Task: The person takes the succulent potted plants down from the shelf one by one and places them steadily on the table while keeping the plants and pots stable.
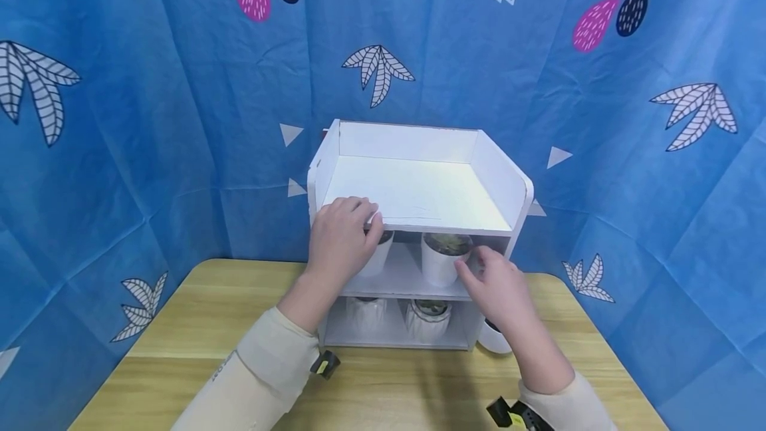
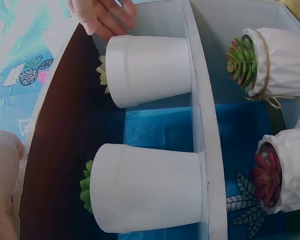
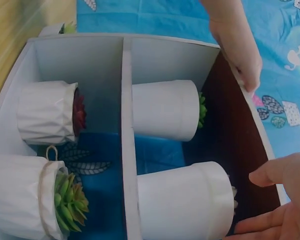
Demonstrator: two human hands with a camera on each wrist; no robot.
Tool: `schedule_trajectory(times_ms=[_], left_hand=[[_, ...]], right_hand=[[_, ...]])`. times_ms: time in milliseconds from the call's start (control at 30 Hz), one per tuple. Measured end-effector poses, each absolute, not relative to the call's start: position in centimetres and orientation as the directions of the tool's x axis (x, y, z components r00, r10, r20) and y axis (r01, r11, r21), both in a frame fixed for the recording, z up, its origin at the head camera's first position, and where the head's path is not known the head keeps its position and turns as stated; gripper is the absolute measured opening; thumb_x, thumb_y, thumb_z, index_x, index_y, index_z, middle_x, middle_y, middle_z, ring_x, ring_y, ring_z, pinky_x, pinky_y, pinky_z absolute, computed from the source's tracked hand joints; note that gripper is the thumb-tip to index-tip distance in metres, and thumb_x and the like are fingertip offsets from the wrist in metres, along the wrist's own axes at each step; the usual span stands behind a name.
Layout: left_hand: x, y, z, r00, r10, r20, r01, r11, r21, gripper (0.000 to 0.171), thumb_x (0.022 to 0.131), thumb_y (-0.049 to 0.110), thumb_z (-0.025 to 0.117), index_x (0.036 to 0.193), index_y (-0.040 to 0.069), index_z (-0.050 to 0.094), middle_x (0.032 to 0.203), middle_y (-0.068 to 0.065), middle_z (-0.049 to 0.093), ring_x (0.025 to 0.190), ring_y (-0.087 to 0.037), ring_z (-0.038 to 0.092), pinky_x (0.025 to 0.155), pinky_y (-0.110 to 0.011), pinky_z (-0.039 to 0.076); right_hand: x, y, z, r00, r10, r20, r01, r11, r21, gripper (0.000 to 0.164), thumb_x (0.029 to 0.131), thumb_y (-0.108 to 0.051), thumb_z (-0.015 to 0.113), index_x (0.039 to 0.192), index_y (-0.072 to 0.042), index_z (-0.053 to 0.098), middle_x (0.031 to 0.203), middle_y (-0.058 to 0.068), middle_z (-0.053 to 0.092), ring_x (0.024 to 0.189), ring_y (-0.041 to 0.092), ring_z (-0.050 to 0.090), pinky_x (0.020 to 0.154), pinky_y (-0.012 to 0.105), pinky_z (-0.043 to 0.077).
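A white shelf unit [image 1: 413, 185] stands on the table. My left hand [image 1: 341, 238] rests at the front edge of its top board, toward the left. Beside the rim of the right white pot [image 1: 439, 268] on the middle shelf is my right hand [image 1: 499, 285]. Its thumb and fingers [image 3: 262, 225] are spread apart, fingertips right at the rim. That pot's pale succulent [image 2: 103, 75] shows partly past the rim. The left white pot [image 2: 150, 187], holding a green succulent [image 2: 85, 187], stands on the same shelf, close to my left hand.
Below are two ridged white pots: one with a red succulent [image 2: 267, 177], the other twine-tied around a green-orange succulent [image 2: 241, 61]. Another white pot [image 1: 495, 340] stands on the table right of the unit. Blue patterned cloth [image 1: 419, 32] hangs behind and at both sides.
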State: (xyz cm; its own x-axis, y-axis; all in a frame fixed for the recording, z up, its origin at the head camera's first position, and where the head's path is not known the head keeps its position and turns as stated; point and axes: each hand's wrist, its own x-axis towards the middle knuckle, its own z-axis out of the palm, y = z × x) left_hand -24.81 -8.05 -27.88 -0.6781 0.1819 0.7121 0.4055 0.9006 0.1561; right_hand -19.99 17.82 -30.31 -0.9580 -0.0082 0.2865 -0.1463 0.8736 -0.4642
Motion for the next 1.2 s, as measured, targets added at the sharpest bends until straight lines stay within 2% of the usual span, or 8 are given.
schedule_trajectory(times_ms=[233,500,700,867,1200], left_hand=[[-24.8,-8.1,-27.9,-0.677,0.181,0.713,0.405,0.901,0.156,0.033,0.099,0.033,0.053,0.113,0.014,0.075,0.116,-0.005,0.073,0.108,-0.024,0.066,0.093,-0.044,0.051],[-24.9,-8.0,-28.0,-0.675,0.183,0.715,0.401,0.904,0.147,0.034,0.099,0.035,0.052,0.115,0.014,0.075,0.116,-0.005,0.073,0.109,-0.024,0.066,0.093,-0.044,0.051],[-25.0,-8.0,-28.0,-0.676,0.183,0.714,0.397,0.907,0.143,0.034,0.099,0.035,0.052,0.115,0.015,0.075,0.116,-0.005,0.073,0.109,-0.024,0.066,0.094,-0.044,0.051],[-24.9,-8.0,-28.0,-0.678,0.184,0.712,0.394,0.908,0.141,0.035,0.1,0.035,0.051,0.115,0.015,0.075,0.116,-0.005,0.073,0.109,-0.024,0.066,0.093,-0.044,0.051],[-24.9,-8.1,-28.0,-0.67,0.183,0.719,0.398,0.906,0.141,0.034,0.1,0.034,0.052,0.115,0.014,0.075,0.115,-0.005,0.073,0.107,-0.024,0.066,0.092,-0.043,0.052]], right_hand=[[-20.7,17.8,-30.8,-0.97,-0.016,0.242,-0.126,0.886,-0.446,0.07,0.095,-0.045,0.061,0.137,0.01,0.049,0.127,0.029,0.059,0.114,0.044,0.059,0.09,0.059,0.05],[-21.5,17.6,-31.3,-0.982,0.005,0.191,-0.093,0.86,-0.501,0.085,0.094,-0.052,0.061,0.143,0.013,0.037,0.135,0.034,0.05,0.121,0.048,0.054,0.094,0.06,0.048],[-22.4,17.3,-31.8,-0.985,0.019,0.173,-0.087,0.806,-0.586,0.1,0.088,-0.061,0.065,0.154,0.003,0.023,0.146,0.029,0.044,0.128,0.044,0.051,0.097,0.059,0.047],[-23.1,17.2,-32.3,-0.986,0.015,0.165,-0.099,0.744,-0.661,0.11,0.084,-0.062,0.07,0.158,-0.005,0.011,0.154,0.025,0.034,0.138,0.042,0.04,0.106,0.06,0.04],[-24.3,17.1,-33.4,-0.987,0.053,0.154,-0.072,0.704,-0.707,0.122,0.079,-0.064,0.075,0.158,-0.004,0.004,0.157,0.026,0.029,0.143,0.043,0.034,0.111,0.059,0.034]])
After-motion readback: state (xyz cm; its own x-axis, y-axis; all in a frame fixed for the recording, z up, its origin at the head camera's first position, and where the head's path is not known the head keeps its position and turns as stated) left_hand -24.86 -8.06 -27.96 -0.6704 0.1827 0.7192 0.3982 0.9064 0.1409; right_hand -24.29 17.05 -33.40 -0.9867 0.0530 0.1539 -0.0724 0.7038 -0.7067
